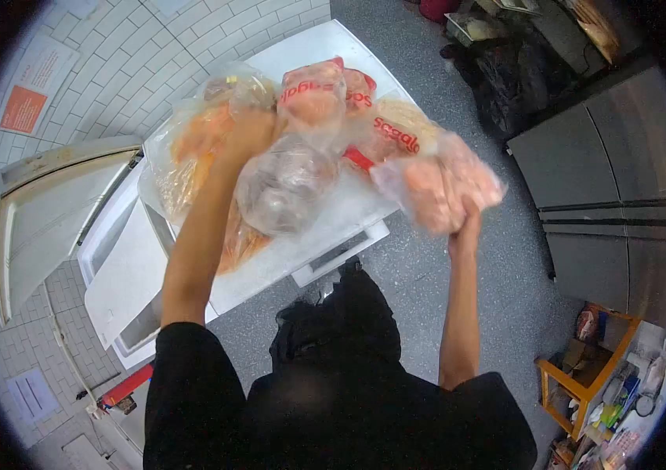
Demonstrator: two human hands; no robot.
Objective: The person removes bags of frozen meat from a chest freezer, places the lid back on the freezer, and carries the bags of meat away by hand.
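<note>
A: Where do we log the bag of pink pieces [435,184]?
B: We see it in the right hand [466,227], fingers closed on its near side. It lies forward and left of that hand, across the near right corner of the white surface [333,223], partly beyond the right edge. We read its long axis as roughly left to right.
A: And the left hand [255,129]?
B: Well apart, toward the left edge, beside the orange-filled bag [196,141]. It is blurred; we cannot tell whether it grips. The right is nearer.
A: Appearance?
B: We note clear, wrinkled film, pale pink-orange lumps, slight blur.
</note>
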